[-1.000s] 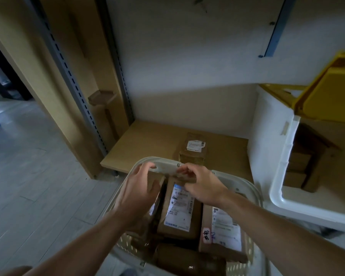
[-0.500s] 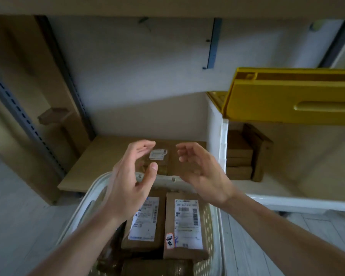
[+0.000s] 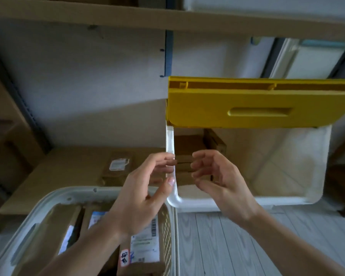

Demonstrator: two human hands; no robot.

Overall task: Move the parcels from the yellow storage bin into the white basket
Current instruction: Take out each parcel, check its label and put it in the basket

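The storage bin (image 3: 247, 200) has a white body and a raised yellow lid (image 3: 257, 104); it stands at the right on the low shelf. Brown cardboard parcels (image 3: 189, 148) are stacked inside at its left wall. The white basket (image 3: 68, 196) sits at the lower left and holds several labelled parcels (image 3: 145, 248). My left hand (image 3: 141, 198) hovers over the basket's right edge, fingers apart and empty. My right hand (image 3: 219, 186) is held open in front of the bin's opening, close to the stacked parcels, holding nothing.
One labelled parcel (image 3: 118, 166) lies on the wooden shelf board (image 3: 58, 172) behind the basket. A shelf board (image 3: 167, 16) runs overhead. Metal uprights stand at the left. Pale floor planks (image 3: 217, 246) show below the bin.
Both hands let go of the parcel in the basket, lifted, and swung right toward the bin. My view turned right, bringing the bin's opening to the centre.
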